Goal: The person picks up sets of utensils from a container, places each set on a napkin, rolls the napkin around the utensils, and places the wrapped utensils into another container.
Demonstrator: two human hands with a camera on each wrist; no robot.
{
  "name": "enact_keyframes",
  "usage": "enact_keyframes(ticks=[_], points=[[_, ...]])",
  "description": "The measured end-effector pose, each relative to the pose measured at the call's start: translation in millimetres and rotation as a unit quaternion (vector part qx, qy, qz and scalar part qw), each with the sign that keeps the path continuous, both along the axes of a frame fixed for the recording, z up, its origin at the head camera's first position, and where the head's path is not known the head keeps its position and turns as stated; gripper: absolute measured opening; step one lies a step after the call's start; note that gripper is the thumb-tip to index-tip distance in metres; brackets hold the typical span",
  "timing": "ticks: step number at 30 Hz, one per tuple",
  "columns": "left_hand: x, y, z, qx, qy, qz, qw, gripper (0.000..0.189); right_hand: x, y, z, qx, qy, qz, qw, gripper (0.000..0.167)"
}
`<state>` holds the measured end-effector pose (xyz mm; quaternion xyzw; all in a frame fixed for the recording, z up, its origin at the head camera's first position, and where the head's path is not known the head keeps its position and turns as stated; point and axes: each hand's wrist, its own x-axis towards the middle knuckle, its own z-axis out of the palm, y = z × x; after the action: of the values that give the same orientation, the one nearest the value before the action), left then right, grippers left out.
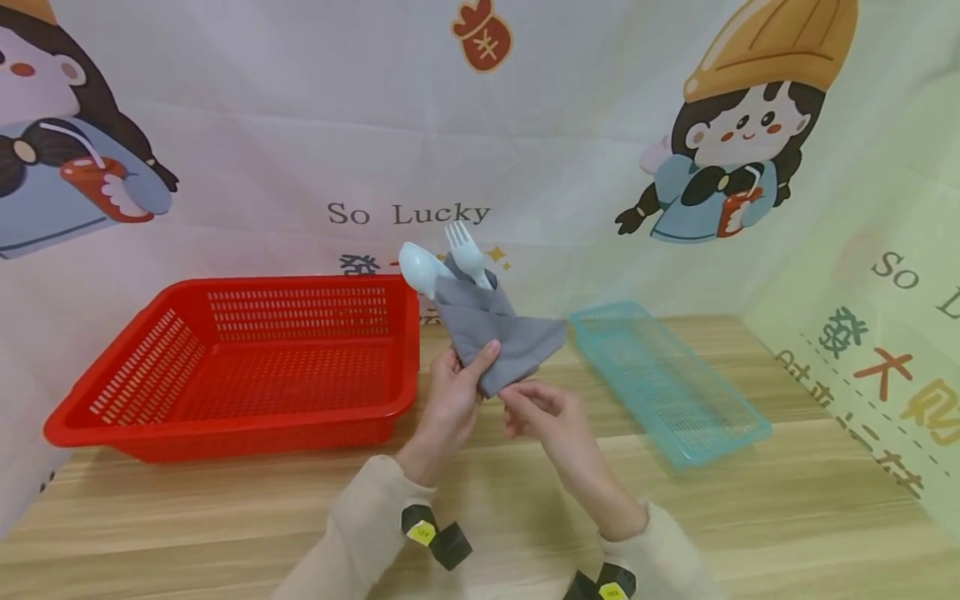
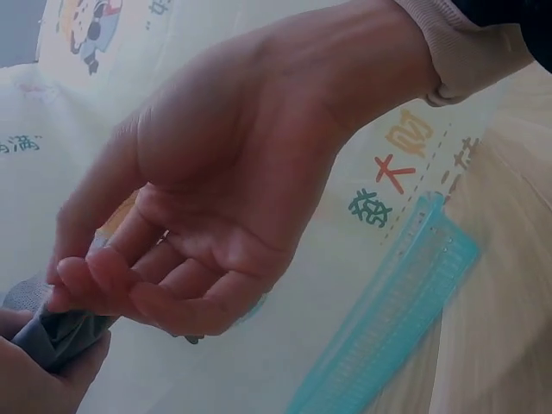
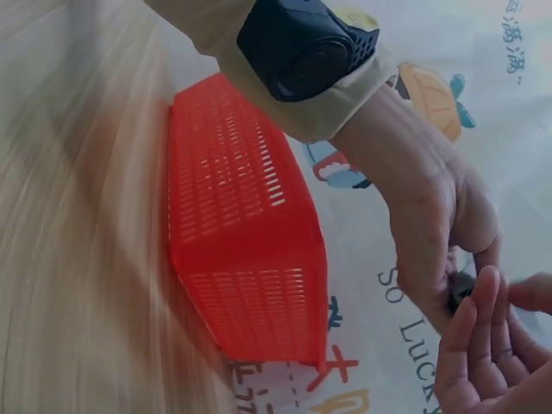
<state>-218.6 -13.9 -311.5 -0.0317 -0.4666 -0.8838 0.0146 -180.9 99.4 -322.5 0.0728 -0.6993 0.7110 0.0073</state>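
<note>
A grey cloth napkin [image 1: 487, 329] is folded round a pale plastic spoon [image 1: 420, 268] and a matching fork [image 1: 468, 257]. Both heads stick out at its top, while the handles are hidden in the cloth. My left hand [image 1: 448, 404] grips the lower part, thumb across the front. At the bottom edge, my right hand [image 1: 553, 421] pinches the cloth between thumb and fingers; a loose flap spreads to the right above it. The left wrist view shows the right hand [image 2: 216, 181] large, its fingertips at the napkin [image 2: 69, 336].
To the left stands a red perforated basket [image 1: 255, 427] on the wooden table [image 1: 495, 542]. A shallow teal basket [image 1: 667, 392] lies at the right. Printed cloth [image 1: 562, 150] hangs behind and along the sides.
</note>
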Motion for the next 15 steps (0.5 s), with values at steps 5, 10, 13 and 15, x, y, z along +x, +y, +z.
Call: enact_keyframes(ticks=[5, 10, 13, 15], points=[[-0.4, -1.0, -0.7, 0.017, -0.023, -0.004, 0.9996, 0.034, 2.5, -0.3, 0.4, -0.023, 0.013, -0.019, 0.9995, 0.025], [1.5, -1.1, -0.6, 0.005, -0.034, -0.014, 0.9993, 0.037, 3.9, -3.3, -1.2, -0.020, -0.001, 0.007, 0.9998, 0.023], [2.9, 0.9, -2.4, -0.007, -0.026, -0.006, 0.9996, 0.035, 3.3, -8.1, -4.1, -0.013, 0.007, -0.002, 0.9999, 0.019], [3.9, 2.8, -4.2, -0.019, -0.020, 0.006, 0.9996, 0.032, 2.4, -11.9, -6.1, 0.002, 0.025, -0.030, 0.9993, 0.016]])
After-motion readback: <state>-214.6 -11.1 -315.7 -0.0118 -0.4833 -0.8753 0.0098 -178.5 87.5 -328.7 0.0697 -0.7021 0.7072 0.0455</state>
